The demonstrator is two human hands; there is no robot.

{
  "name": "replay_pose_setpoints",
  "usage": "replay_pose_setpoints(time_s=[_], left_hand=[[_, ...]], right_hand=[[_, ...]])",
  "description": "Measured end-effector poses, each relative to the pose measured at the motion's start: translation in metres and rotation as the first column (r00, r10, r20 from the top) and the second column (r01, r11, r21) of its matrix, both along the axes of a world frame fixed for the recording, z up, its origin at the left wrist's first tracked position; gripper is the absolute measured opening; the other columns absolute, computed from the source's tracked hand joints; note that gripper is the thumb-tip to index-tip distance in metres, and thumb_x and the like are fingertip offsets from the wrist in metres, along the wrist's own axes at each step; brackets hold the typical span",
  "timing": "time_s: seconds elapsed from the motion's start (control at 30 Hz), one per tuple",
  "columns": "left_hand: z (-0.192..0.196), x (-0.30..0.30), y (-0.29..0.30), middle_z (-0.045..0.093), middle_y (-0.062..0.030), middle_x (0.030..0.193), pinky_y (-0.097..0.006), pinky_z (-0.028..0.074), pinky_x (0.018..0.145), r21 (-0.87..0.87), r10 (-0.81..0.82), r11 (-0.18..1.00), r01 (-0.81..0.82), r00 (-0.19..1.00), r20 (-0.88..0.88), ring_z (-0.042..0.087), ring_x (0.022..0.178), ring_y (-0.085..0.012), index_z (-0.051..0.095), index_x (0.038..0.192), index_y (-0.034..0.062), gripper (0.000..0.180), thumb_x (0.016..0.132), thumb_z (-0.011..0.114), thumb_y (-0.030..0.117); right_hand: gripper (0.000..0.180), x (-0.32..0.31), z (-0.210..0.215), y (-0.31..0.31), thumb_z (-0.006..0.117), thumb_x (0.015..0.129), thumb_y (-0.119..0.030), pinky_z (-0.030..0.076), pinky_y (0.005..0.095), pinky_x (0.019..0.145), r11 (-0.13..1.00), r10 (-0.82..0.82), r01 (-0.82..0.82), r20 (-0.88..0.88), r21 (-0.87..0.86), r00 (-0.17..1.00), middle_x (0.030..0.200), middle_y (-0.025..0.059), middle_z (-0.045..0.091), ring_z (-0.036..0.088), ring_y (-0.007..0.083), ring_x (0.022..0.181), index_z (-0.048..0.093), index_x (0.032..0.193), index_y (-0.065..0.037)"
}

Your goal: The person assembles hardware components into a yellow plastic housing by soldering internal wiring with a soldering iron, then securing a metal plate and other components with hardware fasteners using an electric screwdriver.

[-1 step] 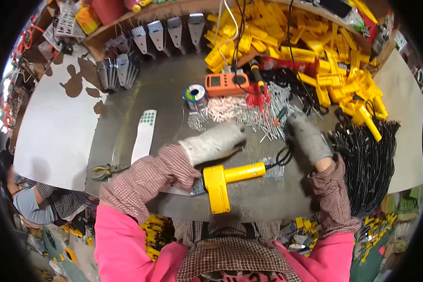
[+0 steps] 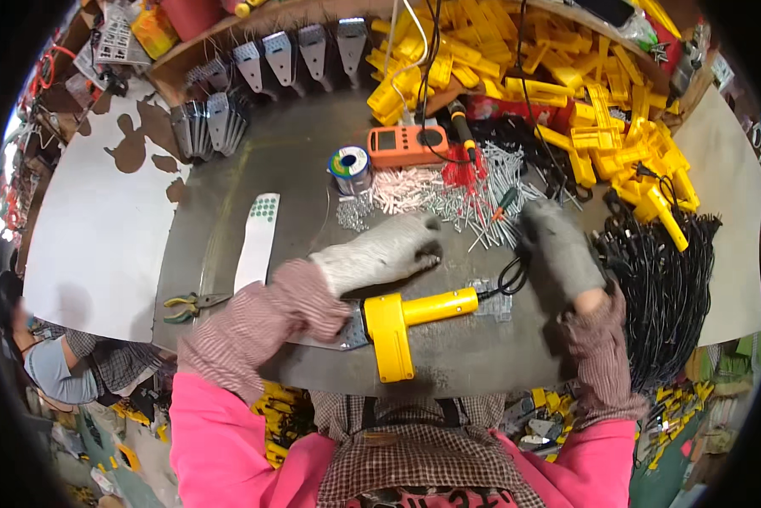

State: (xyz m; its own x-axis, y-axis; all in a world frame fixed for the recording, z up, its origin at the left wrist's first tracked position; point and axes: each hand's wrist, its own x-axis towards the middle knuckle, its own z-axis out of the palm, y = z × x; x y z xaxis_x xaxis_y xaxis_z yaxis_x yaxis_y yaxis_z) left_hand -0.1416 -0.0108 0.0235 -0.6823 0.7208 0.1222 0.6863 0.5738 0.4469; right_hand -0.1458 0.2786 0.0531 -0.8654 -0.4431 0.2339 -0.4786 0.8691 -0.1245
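Note:
My left hand [image 2: 385, 252], in a pale grey glove, hovers over the middle of the metal tabletop. A gap shows between its bent fingers and thumb, with nothing visible in it. Below it lies a yellow plastic tool body [image 2: 391, 340] with a sideways handle, a perforated metal plate [image 2: 355, 328] at its left and a black cord [image 2: 511, 278]. My right hand [image 2: 558, 245], gloved in darker grey, is at the right edge of a pile of long silver screws [image 2: 482, 222]. Its fingertips are dark and partly hidden, near a small green-and-orange screwdriver [image 2: 505, 203].
An orange multimeter [image 2: 408, 146] and a solder spool [image 2: 349, 169] stand behind the screws. Yellow plastic housings [image 2: 601, 127] heap at back right; black cables [image 2: 660, 296] hang at right. Pliers [image 2: 193, 306] and a white strip with green dots [image 2: 258, 241] lie left. Metal brackets [image 2: 224, 123] stand behind.
My left hand has shifted slightly up and left, and its thumb now shows apart from the fingers. My right hand has moved only a little. The yellow tool body stays nearly where it was.

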Motion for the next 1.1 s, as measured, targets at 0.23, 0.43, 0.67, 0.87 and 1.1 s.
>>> replay_pose_setpoints(time_s=[0.23,0.43,0.67,0.87,1.1], left_hand=[[0.003,0.045,-0.022,0.066,-0.0119,0.104,-0.031,0.051,0.088,0.222,0.108,0.923,-0.315,0.764,0.636,0.061,0.093,-0.0189,0.06,0.124,0.0007,0.034,0.091,0.059,0.007],[0.001,0.06,-0.023,0.063,-0.0123,0.11,-0.036,0.05,0.094,0.283,0.032,0.943,-0.178,0.891,0.454,0.061,0.104,-0.0218,0.058,0.126,0.0039,0.036,0.09,0.057,0.003],[-0.007,0.079,-0.014,0.058,-0.0178,0.112,-0.047,0.046,0.089,0.125,0.044,0.991,-0.052,0.997,0.066,0.055,0.103,-0.0381,0.061,0.114,0.0055,0.033,0.083,0.056,0.015],[-0.009,0.081,-0.029,0.061,-0.0165,0.098,-0.045,0.046,0.075,0.149,0.117,0.982,-0.113,0.993,-0.021,0.058,0.089,-0.0361,0.058,0.084,0.0052,0.017,0.083,0.056,0.023],[-0.001,0.108,-0.012,0.061,-0.0174,0.111,-0.044,0.05,0.086,-0.039,0.215,0.976,-0.213,0.975,0.053,0.059,0.1,-0.0353,0.049,0.138,0.0026,0.066,0.076,0.064,0.02]], right_hand=[[0.031,0.104,-0.015,-0.07,0.069,0.079,-0.005,0.052,0.042,0.079,0.852,0.429,-0.283,0.276,-0.441,0.86,0.094,0.0143,0.062,0.064,0.0349,0.089,0.063,0.109,-0.007],[0.034,0.11,-0.025,-0.08,0.07,0.08,-0.013,0.054,0.0411,0.079,0.835,0.47,-0.302,0.312,-0.459,0.826,0.098,0.0128,0.064,0.065,0.0333,0.09,0.063,0.113,-0.011],[0.028,0.111,-0.053,-0.078,0.054,0.089,-0.011,0.054,0.0408,0.087,0.869,0.477,-0.429,0.183,-0.249,0.86,0.111,0.0084,0.059,0.065,0.0278,0.1,0.056,0.117,-0.01],[0.043,0.108,-0.038,-0.074,0.075,0.077,-0.009,0.052,0.0357,0.077,0.664,0.484,-0.153,0.265,-0.732,0.834,0.105,0.0092,0.057,0.063,0.0265,0.089,0.055,0.115,-0.008],[0.055,0.082,-0.045,0.113,0.076,0.082,-0.022,0.05,0.0423,0.09,0.883,-0.453,0.456,0.057,-0.114,0.89,0.111,0.0188,0.061,0.06,0.0376,0.103,0.056,0.132,-0.009]])
